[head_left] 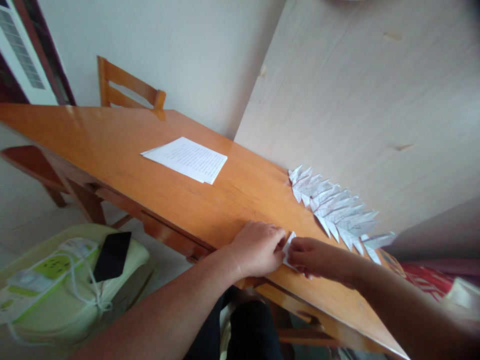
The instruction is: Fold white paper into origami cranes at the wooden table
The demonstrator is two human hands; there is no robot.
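Observation:
Between my two hands, close to the table's front edge, is a small folded piece of white paper [290, 245], partly covered by my fingers. My left hand [258, 248] has its fingers closed on the paper's left side. From the right, my right hand [309, 255] pinches the same paper, its fingers curled. Beyond my right hand, a long row of folded paper pieces [337, 205] with pointed tips runs along the back of the table. Farther left lies a stack of printed paper sheets [187, 160].
The wooden table [112, 145] meets a pale board [337, 100] at its back. A wooden chair [131, 90] stands at the far side. At lower left, a pale green stool [127, 280] bears a black phone [112, 256] and a power strip [48, 272] with white cables.

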